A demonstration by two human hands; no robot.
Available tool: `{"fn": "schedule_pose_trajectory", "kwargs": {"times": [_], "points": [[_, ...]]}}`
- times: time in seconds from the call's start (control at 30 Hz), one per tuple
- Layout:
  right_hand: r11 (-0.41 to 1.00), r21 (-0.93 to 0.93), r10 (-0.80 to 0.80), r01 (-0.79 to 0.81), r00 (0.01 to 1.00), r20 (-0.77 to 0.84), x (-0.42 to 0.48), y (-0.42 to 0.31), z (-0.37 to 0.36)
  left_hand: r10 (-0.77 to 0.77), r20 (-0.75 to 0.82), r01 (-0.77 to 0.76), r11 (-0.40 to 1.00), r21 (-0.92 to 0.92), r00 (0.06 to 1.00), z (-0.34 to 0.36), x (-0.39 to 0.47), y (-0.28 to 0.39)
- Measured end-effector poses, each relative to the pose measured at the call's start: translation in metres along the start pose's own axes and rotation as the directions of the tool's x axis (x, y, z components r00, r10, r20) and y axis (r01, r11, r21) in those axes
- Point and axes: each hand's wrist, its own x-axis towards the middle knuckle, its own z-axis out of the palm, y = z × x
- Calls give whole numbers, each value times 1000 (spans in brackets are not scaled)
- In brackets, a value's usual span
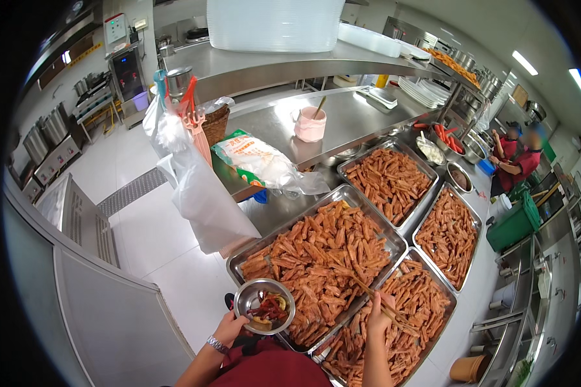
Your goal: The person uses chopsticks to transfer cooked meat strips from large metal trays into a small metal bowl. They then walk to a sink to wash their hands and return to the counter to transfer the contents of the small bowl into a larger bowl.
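Observation:
My left hand (231, 328) grips the rim of a small steel bowl (264, 286) holding dark red chili pieces and yellowish slices. In my right hand (381, 312) is a pair of wooden chopsticks (369, 290), whose tips reach over the brown strip-shaped pieces of food (319, 256) in the largest steel tray (402, 242). The bowl is above that tray's near left corner. Below my right hand lies a second steel tray (449, 309) of the same food. Two more filled trays, one at the back (435, 174) and one at the right (475, 242), adjoin them.
A steel shelf (271, 109) carries a pink cup (311, 126) and a plastic package (256, 157). Plastic bags (208, 208) hang at its left end. Bowls of ingredients (431, 149) stand behind the trays. Two people (518, 162) in red stand farther right, near a green bin (515, 225).

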Motion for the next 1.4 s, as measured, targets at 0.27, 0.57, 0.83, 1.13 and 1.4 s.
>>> {"fn": "schedule_pose_trajectory", "kwargs": {"times": [0.27, 0.57, 0.83, 1.13, 1.4], "points": [[962, -242, -80, 122, 982, 174, 29, -8, 1, 28, 22, -28, 999, -25, 999, -1, 3, -1], [939, -277, -122, 204, 950, 287, 29, -5, 10, 19, 0, -19, 998, -61, 1000, -4, -1, 1], [997, 55, -51, 48, 997, 64, 11, 17, 4, 8, -4, -8, 999, -34, 1000, -2, -1, 0], [975, 141, 120, -172, 941, 317, -34, -57, -19, -31, 8, 30, 999, 29, 999, 5, 2, -3], [950, 98, 245, -296, 903, 354, -45, -50, -15, 23, 10, -23, 1000, -8, 1000, 7, 0, -6]]}}
